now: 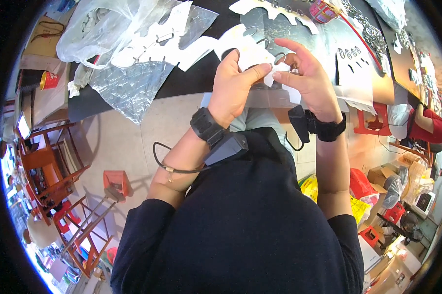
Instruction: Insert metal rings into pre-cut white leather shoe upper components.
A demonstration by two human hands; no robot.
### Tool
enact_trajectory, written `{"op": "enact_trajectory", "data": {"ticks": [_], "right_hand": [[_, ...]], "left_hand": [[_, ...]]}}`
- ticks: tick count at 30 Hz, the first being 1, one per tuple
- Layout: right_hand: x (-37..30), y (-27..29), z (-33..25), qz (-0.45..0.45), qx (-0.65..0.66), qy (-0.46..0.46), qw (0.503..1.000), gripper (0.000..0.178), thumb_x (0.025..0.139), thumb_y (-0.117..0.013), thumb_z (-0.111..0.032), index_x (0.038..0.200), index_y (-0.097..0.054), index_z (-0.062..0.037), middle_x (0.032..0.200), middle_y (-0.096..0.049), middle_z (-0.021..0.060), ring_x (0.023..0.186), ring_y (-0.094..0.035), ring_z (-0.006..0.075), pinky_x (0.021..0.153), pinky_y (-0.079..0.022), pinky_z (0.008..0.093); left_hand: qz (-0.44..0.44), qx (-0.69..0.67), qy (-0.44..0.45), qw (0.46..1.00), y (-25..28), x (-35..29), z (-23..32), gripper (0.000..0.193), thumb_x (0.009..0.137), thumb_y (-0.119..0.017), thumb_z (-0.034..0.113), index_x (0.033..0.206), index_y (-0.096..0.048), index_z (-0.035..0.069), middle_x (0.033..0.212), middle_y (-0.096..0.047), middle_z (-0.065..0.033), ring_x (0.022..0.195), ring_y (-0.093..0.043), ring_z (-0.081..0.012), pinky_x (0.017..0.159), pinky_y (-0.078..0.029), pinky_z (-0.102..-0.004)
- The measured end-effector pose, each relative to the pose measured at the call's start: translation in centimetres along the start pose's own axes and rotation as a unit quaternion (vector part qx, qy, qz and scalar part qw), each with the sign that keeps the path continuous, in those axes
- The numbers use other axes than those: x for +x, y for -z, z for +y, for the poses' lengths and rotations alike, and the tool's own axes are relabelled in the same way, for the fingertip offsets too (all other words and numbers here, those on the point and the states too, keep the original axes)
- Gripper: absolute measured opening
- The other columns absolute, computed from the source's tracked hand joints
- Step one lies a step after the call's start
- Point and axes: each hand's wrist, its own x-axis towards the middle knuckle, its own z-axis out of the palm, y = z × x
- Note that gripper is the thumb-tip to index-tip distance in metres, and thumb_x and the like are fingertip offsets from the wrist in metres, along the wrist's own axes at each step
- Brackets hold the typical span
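My left hand (228,91) holds white piece (248,53) at black bench (194,84). My right hand (313,81) at its edge; can't tell if gripping.

I see a black short-sleeved shirt (235,215). Black wristbands (205,125) carry dark wedge-shaped modules (228,149) with black cables (184,171).

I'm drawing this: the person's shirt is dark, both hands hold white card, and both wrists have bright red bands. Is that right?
Not quite: the wrist bands are black, not bright red, as the head view shows. The rest is right: the shirt is dark, and the left hand and right hand hold white card.
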Motion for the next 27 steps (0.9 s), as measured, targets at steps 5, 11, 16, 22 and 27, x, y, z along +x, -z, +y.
{"op": "enact_trajectory", "data": {"ticks": [5,11,16,22,27], "right_hand": [[-0.3,-0.2,-0.7,-0.045,0.076,-0.003,0.996,0.051,0.074,-0.063,0.004,0.122,-0.046,-0.0050,0.085,-0.054,0.0001,0.080,-0.051,0.0076,0.071,-0.042,0.0204],[-0.2,-0.2,-1.1,-0.056,0.057,0.026,0.996,0.053,0.074,-0.064,0.003,0.123,-0.045,-0.0036,0.093,-0.055,0.0021,0.085,-0.052,0.0086,0.075,-0.042,0.0206],[-0.5,-0.2,-1.1,-0.058,0.084,0.029,0.994,0.054,0.074,-0.065,0.001,0.124,-0.045,-0.0035,0.093,-0.054,0.0025,0.087,-0.051,0.0092,0.076,-0.041,0.0203],[-0.2,-0.7,-1.3,-0.015,0.081,-0.002,0.997,0.048,0.077,-0.063,-0.001,0.122,-0.046,-0.0022,0.086,-0.052,0.0002,0.081,-0.050,0.0074,0.072,-0.040,0.0192],[-0.2,-0.3,-0.3,-0.046,0.069,0.003,0.997,0.045,0.077,-0.063,0.000,0.120,-0.048,-0.0009,0.082,-0.052,-0.0017,0.076,-0.048,0.0049,0.069,-0.039,0.0179]], "left_hand": [[-0.028,-0.031,0.054,0.998,0.5,-0.1,1.0,0.027,0.081,-0.059,0.001,0.107,-0.049,-0.001,0.097,-0.060,-0.0078,0.086,-0.059,-0.0145,0.076,-0.049,-0.0272],[-0.046,-0.241,0.164,0.955,0.3,0.1,1.8,0.027,0.083,-0.054,-0.003,0.109,-0.048,0.001,0.102,-0.059,-0.0081,0.090,-0.058,-0.0170,0.081,-0.048,-0.0285],[-0.006,-0.133,0.060,0.989,0.7,0.1,1.3,0.033,0.081,-0.057,-0.002,0.111,-0.045,0.003,0.102,-0.059,-0.0070,0.089,-0.058,-0.0157,0.079,-0.047,-0.0291],[0.002,-0.057,-0.016,0.998,0.5,-0.1,0.9,0.034,0.080,-0.059,-0.001,0.111,-0.046,0.002,0.102,-0.059,-0.0077,0.089,-0.058,-0.0149,0.075,-0.048,-0.0267],[-0.049,-0.166,0.141,0.975,0.9,-0.1,1.9,0.027,0.083,-0.054,-0.001,0.109,-0.048,-0.001,0.103,-0.058,-0.0097,0.092,-0.059,-0.0173,0.080,-0.049,-0.0296]]}}
